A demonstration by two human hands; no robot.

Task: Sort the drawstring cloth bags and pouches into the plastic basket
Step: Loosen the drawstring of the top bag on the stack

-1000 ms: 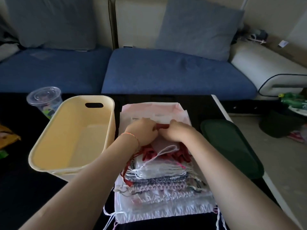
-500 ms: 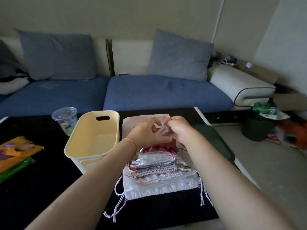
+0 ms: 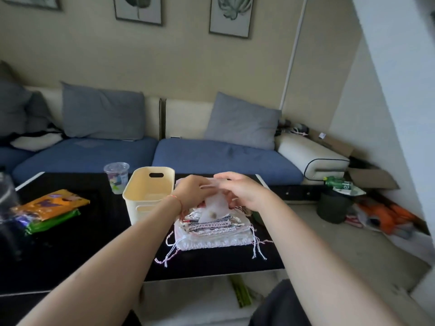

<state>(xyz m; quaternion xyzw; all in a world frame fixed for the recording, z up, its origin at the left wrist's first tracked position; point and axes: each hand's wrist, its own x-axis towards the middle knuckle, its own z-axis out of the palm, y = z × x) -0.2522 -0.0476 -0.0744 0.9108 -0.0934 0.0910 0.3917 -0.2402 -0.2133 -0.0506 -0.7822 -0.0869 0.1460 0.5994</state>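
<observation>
Left hand (image 3: 191,192) and right hand (image 3: 244,191) pinch a white pouch (image 3: 215,207), long axis upright, above the pouch stack (image 3: 211,229) | cream basket (image 3: 150,191) just left | black tabletop (image 3: 82,243).

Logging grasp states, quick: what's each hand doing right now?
Left hand: pinching the white pouch, lifted off the stack.
Right hand: gripping the same pouch.
</observation>
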